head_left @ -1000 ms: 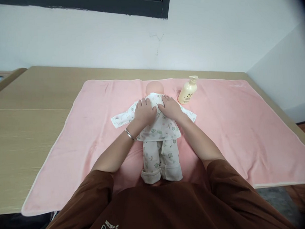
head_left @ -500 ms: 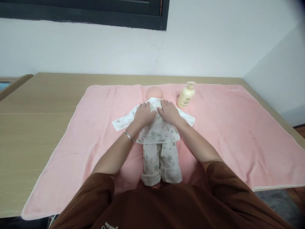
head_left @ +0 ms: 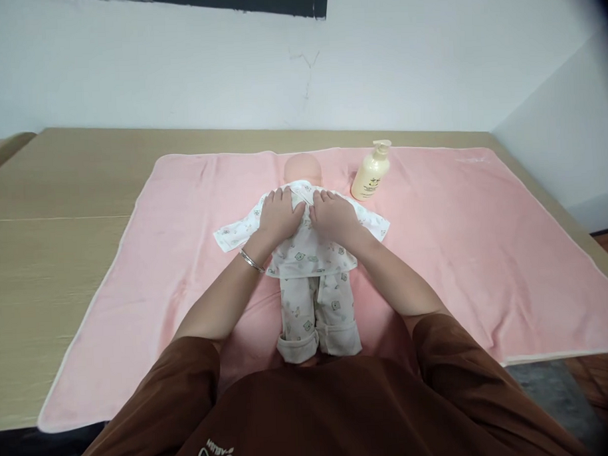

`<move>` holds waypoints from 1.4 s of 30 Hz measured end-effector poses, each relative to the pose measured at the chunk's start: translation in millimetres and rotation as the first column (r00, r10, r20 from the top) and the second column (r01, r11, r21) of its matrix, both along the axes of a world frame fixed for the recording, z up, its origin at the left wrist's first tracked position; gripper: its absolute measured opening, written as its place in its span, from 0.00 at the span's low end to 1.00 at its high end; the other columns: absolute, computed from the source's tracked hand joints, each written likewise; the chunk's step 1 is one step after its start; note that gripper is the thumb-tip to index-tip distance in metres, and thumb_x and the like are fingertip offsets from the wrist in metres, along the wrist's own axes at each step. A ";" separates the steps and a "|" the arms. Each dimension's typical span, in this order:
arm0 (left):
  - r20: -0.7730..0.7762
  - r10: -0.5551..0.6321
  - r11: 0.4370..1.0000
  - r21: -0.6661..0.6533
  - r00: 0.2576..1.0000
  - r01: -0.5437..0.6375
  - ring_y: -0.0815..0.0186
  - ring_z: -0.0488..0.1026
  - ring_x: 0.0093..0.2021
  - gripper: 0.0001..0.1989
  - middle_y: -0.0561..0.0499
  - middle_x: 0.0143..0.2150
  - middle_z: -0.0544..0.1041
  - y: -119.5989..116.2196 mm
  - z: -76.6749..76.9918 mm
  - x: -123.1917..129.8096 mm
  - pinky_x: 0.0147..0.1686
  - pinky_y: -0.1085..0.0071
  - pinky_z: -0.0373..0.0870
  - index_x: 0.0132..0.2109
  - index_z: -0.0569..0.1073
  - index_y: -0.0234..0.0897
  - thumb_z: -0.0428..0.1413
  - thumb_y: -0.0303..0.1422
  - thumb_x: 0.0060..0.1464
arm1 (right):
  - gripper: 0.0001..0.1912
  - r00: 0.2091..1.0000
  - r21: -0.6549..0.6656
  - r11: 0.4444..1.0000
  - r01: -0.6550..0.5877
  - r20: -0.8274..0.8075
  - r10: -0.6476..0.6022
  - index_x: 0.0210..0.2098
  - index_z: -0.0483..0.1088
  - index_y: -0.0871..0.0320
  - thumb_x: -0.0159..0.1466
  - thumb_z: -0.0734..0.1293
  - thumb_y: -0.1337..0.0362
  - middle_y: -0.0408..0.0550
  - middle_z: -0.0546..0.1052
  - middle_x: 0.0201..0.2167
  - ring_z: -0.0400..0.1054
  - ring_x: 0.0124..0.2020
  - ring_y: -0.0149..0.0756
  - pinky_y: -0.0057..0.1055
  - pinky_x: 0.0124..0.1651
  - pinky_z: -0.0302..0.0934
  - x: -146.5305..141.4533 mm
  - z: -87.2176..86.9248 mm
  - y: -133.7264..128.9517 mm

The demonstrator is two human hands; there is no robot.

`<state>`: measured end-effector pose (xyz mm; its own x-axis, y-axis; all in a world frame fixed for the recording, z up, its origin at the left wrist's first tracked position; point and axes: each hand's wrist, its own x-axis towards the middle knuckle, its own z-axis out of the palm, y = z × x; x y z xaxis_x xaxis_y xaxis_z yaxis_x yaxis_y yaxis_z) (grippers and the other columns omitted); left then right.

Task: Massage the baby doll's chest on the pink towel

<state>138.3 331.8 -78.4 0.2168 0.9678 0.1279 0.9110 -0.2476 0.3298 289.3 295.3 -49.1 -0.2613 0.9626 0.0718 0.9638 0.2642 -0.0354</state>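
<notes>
Looks down between brown shirt sleeves [head_left: 194, 371] at a baby doll [head_left: 312, 257] laid straight on a pink blanket [head_left: 484, 248], bald head [head_left: 302, 167] farthest away, rolled trouser cuffs [head_left: 298, 348] nearest. Likely lies in line with the wearer so as to give both arms even reach. Cannot tell from here whether face up or face down.

Rests the left hand [head_left: 282, 215] palm down on the upper part of the doll's printed white top [head_left: 309, 254], just below the neckline, fingers side by side, thumb angled inward, clamped on nothing. Rests the right hand [head_left: 335, 215] just beside, apart from the left by a narrow strip of cloth, also palm down, fingers a little bent, with no visible pinch on the fabric. Seems to share contact evenly between both sides, with little squeeze. To either side, doll's sleeves [head_left: 237, 233] stretched outward. On the left wrist, a silver bracelet [head_left: 252, 261].

Beyond the right hand, a cream pump bottle [head_left: 371, 176] standing on the same blanket, near the doll's head but not touching; probably set there to be reachable yet out of the way. Label print too small to read. Underneath, a wooden tabletop [head_left: 70, 263], likely padded by the blanket. Behind, a white wall [head_left: 179, 79] with part of a dark frame [head_left: 251, 0].
</notes>
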 end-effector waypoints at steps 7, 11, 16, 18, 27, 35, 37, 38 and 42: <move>-0.059 -0.009 0.998 0.058 0.998 0.012 0.39 0.53 0.76 0.31 0.23 0.74 0.59 -33.8 4.8 19.3 0.73 0.42 0.52 0.71 0.57 0.16 0.40 0.34 0.69 | 0.31 0.998 -0.038 0.998 -0.050 -0.036 0.048 0.70 0.55 0.80 0.76 0.49 0.63 0.74 0.64 0.69 0.57 0.72 0.56 0.44 0.74 0.49 8.5 -6.4 15.5; -0.072 -0.013 0.994 0.107 0.997 0.021 0.39 0.52 0.77 0.31 0.26 0.75 0.58 -49.3 8.7 27.3 0.74 0.44 0.52 0.72 0.58 0.17 0.40 0.33 0.69 | 0.33 0.993 -0.114 0.993 -0.030 -0.114 0.017 0.72 0.51 0.80 0.76 0.48 0.62 0.71 0.57 0.74 0.49 0.76 0.54 0.45 0.76 0.43 16.1 -12.2 29.7; -0.055 -0.024 0.994 0.106 0.998 0.029 0.40 0.53 0.77 0.31 0.28 0.75 0.58 -49.3 7.8 26.7 0.73 0.42 0.53 0.72 0.58 0.20 0.42 0.32 0.67 | 0.35 0.981 -0.151 0.988 -0.024 -0.196 -0.006 0.74 0.49 0.76 0.76 0.49 0.57 0.67 0.51 0.76 0.44 0.78 0.53 0.46 0.77 0.41 24.9 -18.9 40.1; -0.053 -0.022 0.993 0.113 0.998 0.028 0.40 0.52 0.77 0.31 0.29 0.75 0.58 -48.3 7.3 25.3 0.73 0.43 0.53 0.73 0.58 0.22 0.42 0.32 0.67 | 0.35 0.980 -0.130 0.991 -0.014 -0.200 -0.012 0.74 0.49 0.75 0.75 0.49 0.57 0.67 0.52 0.76 0.45 0.78 0.52 0.47 0.77 0.41 25.2 -20.2 40.5; 0.037 -0.111 0.994 0.030 0.993 0.110 0.44 0.54 0.77 0.30 0.32 0.74 0.61 -12.2 -3.9 4.3 0.72 0.39 0.52 0.71 0.60 0.29 0.43 0.37 0.67 | 0.33 0.991 -0.084 0.996 0.024 -0.130 -0.035 0.74 0.50 0.75 0.76 0.48 0.60 0.67 0.55 0.75 0.47 0.77 0.54 0.48 0.77 0.42 13.9 -16.7 28.4; 0.032 -0.073 0.997 0.020 0.997 0.072 0.49 0.67 0.67 0.27 0.31 0.66 0.71 18.1 -7.4 -7.4 0.69 0.53 0.61 0.64 0.66 0.25 0.40 0.37 0.68 | 0.32 0.998 -0.007 1.000 0.026 -0.055 -0.026 0.72 0.54 0.80 0.75 0.51 0.65 0.72 0.62 0.71 0.55 0.74 0.55 0.44 0.75 0.47 -8.5 -6.5 -1.4; 0.023 -0.047 0.999 0.016 0.999 0.047 0.48 0.65 0.69 0.28 0.31 0.68 0.70 15.3 -6.2 -6.0 0.71 0.53 0.58 0.66 0.65 0.24 0.40 0.38 0.68 | 0.31 0.998 -0.016 1.000 0.001 -0.063 -0.002 0.71 0.55 0.81 0.75 0.50 0.65 0.73 0.63 0.70 0.56 0.73 0.55 0.44 0.75 0.49 -6.0 -4.2 -0.7; 0.019 -0.036 0.999 0.015 0.999 0.036 0.47 0.63 0.71 0.29 0.30 0.69 0.68 12.2 -5.5 -4.6 0.72 0.51 0.55 0.67 0.63 0.23 0.40 0.38 0.68 | 0.31 0.997 -0.021 1.000 -0.007 -0.082 0.006 0.71 0.56 0.80 0.75 0.50 0.65 0.72 0.64 0.70 0.56 0.73 0.55 0.45 0.74 0.50 -3.6 -4.0 1.6; 0.027 -0.023 0.999 0.026 0.999 0.023 0.44 0.56 0.75 0.30 0.28 0.73 0.63 -11.8 -1.1 7.1 0.74 0.44 0.51 0.70 0.60 0.22 0.42 0.38 0.68 | 0.32 0.981 -0.079 0.997 -0.010 -0.195 -0.005 0.71 0.57 0.77 0.76 0.50 0.60 0.69 0.62 0.71 0.54 0.74 0.54 0.45 0.75 0.49 8.9 -9.5 20.5</move>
<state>145.4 320.0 -79.5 0.2350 0.9590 0.1586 0.8956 -0.2770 0.3481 298.1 315.8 -58.6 -0.2522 0.9666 0.0451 0.9357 0.2554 -0.2432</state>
